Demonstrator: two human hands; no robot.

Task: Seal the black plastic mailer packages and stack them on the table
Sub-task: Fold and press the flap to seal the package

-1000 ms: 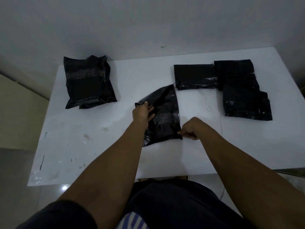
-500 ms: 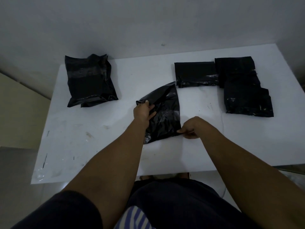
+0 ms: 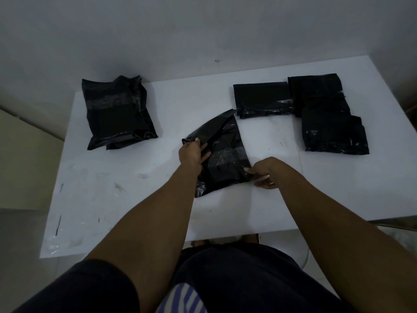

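Observation:
A black plastic mailer [image 3: 222, 154] lies at the middle of the white table [image 3: 126, 177], its flap end raised toward the far side. My left hand [image 3: 193, 152] grips its left edge near the flap. My right hand [image 3: 262, 172] pinches its near right corner. A pale strip crosses the mailer between my hands. A stack of black mailers [image 3: 117, 111] sits at the far left. At the far right lie one flat mailer [image 3: 262, 99] and two overlapping ones [image 3: 327, 116].
The table's near edge runs just in front of my legs. A grey wall stands behind the table. Scuffs and bits of clear film mark the table's left part [image 3: 74, 236].
My right hand has shifted a little at the mailer's corner, its fingers now spread around it. The pale strip shows more plainly. The left hand keeps its grip.

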